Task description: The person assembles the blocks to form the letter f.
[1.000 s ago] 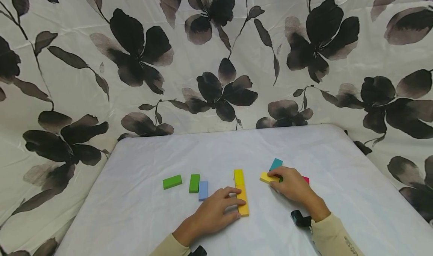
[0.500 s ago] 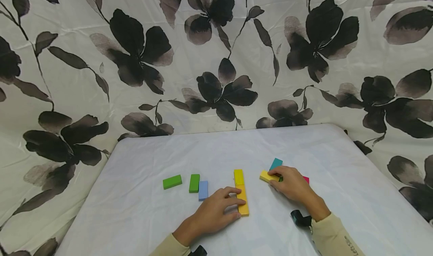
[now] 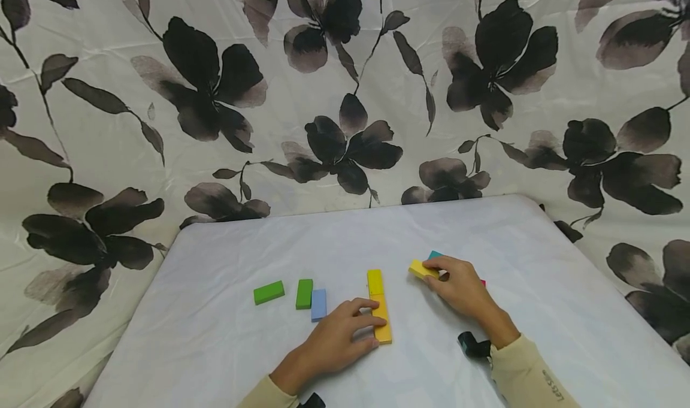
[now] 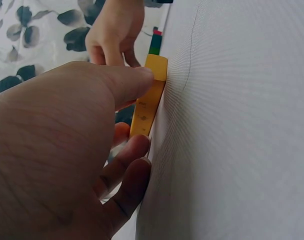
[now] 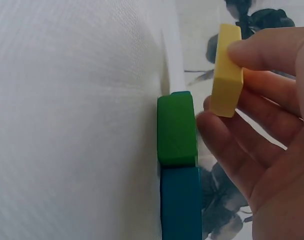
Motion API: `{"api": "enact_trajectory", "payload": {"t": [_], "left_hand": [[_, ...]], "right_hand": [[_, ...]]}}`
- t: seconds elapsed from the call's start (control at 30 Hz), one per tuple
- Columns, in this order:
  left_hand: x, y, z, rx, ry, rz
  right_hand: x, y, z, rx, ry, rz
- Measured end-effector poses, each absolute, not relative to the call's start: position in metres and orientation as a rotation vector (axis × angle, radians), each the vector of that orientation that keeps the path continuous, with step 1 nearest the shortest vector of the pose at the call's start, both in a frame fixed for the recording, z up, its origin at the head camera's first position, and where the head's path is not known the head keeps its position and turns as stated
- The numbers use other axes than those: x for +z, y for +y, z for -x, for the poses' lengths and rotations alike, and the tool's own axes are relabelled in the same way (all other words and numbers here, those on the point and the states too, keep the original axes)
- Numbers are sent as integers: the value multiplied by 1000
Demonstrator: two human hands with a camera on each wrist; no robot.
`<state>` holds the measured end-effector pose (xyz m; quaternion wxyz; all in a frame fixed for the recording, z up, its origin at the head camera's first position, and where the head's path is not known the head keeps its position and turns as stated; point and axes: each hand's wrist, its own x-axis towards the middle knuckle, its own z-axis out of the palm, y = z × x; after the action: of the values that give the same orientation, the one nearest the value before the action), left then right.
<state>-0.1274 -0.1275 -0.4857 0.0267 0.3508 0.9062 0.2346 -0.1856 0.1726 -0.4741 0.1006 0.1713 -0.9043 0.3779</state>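
Note:
In the head view my left hand (image 3: 339, 336) rests at a row of two yellow blocks laid end to end. Its thumb and fingertips hold the nearer, orange-yellow block (image 3: 383, 335); the farther yellow block (image 3: 375, 281) touches that one's far end. To the right, my right hand (image 3: 463, 288) pinches a pale yellow block (image 5: 227, 65) between thumb and fingers, raised off the table in the right wrist view. Below it there stand a green block (image 5: 177, 130) and a blue block (image 5: 182, 205), end to end. A teal block (image 3: 435, 254) peeks out behind the right fingers.
Left of my left hand lie two green blocks, one angled (image 3: 269, 292) and one upright in view (image 3: 304, 294), with a light blue block (image 3: 318, 305) beside the latter. A bit of red block (image 3: 483, 283) shows behind the right hand. Flowered cloth (image 3: 345, 96) hangs behind the white table (image 3: 215, 348).
My right hand has lifted the pale yellow block and moved slightly up and away, covering more of the teal block. The left hand keeps its place on the orange-yellow block; the head view shifted slightly.

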Motion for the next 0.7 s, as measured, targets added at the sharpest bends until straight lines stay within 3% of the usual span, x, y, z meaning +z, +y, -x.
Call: {"api": "enact_trajectory", "payload": {"t": [0.7], "left_hand": [[-489,-131,127,731,2791,-1063]], "right_hand": [[-473,161,186,1635,-2610,-397]]}}
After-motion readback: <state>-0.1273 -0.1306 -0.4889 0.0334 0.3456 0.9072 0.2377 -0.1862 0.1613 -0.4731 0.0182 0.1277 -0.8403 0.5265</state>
